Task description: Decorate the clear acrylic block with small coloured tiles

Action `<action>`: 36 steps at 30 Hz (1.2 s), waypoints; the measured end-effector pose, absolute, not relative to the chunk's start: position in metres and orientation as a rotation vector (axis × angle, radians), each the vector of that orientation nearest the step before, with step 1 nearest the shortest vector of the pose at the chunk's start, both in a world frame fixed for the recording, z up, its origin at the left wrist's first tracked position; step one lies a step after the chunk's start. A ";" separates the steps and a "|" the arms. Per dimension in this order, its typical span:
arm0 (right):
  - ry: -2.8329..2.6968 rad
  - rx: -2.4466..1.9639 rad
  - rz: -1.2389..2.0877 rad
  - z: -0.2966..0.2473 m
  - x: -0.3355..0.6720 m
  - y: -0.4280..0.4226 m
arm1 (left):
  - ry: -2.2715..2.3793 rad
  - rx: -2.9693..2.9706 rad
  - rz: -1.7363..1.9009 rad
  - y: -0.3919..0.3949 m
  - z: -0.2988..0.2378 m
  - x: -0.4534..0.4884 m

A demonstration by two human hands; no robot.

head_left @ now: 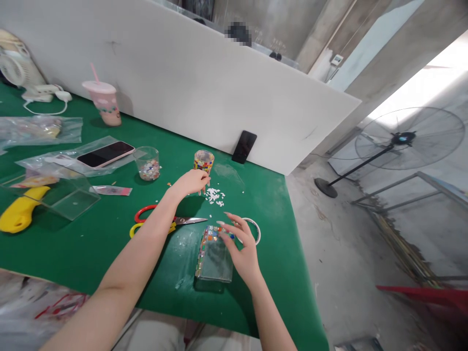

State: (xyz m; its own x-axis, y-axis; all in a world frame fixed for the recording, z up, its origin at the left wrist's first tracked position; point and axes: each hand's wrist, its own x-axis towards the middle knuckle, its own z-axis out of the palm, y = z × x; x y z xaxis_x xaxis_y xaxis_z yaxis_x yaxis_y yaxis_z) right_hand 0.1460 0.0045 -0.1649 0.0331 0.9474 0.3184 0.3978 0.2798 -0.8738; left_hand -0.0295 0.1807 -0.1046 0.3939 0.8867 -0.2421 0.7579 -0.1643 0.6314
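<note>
My left hand (192,183) reaches forward over the green table (91,243), its fingers pinched together at a scatter of small white pieces (215,196). What the fingertips hold is too small to make out. My right hand (241,243) rests with spread fingers on a clear glass block (214,256) lying on its side, its edge and top set with coloured mosaic bits. A white ring (256,226) lies just behind that hand. Red-and-yellow scissors (161,222) lie under my left forearm.
A mosaic-covered jar (204,160), a clear cup of coloured bits (148,164), a pink phone (106,153) on plastic bags, a yellow tool (20,214), a clear box (69,197) and a pink drink cup (104,100) are on the table. A black phone (244,146) leans on the white partition. A standing fan (402,141) is on the floor to the right.
</note>
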 end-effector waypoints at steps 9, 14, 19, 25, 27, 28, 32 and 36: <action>-1.456 -1.355 0.905 -0.161 0.134 0.021 | 1.389 2.000 0.253 0.179 -0.105 -0.027; -1.436 -1.411 0.931 -0.158 0.131 0.021 | 1.392 2.007 0.250 0.179 -0.105 -0.028; -1.437 -1.435 0.906 -0.160 0.129 0.020 | 1.392 2.014 0.251 0.180 -0.106 -0.028; -1.453 -1.432 0.871 -0.163 0.128 0.021 | 1.393 2.019 0.241 0.179 -0.105 -0.028; -1.466 -1.424 0.860 -0.164 0.128 0.021 | 1.393 2.020 0.237 0.179 -0.104 -0.028; -1.473 -1.420 0.853 -0.164 0.127 0.021 | 1.393 2.021 0.237 0.179 -0.104 -0.028; -1.498 -1.413 0.812 -0.163 0.126 0.020 | 1.385 2.030 0.252 0.180 -0.106 -0.027; -1.499 -1.409 0.819 -0.162 0.128 0.019 | 1.375 2.027 0.264 0.180 -0.107 -0.027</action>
State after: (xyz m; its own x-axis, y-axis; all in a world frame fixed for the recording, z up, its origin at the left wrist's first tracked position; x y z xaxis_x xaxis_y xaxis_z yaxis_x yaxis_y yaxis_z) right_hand 0.1281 0.0194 -0.1616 0.0481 0.9851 0.1649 0.3937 0.1331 -0.9096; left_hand -0.0273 0.1800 -0.1068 0.4257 0.8840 -0.1933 0.7498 -0.2250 0.6223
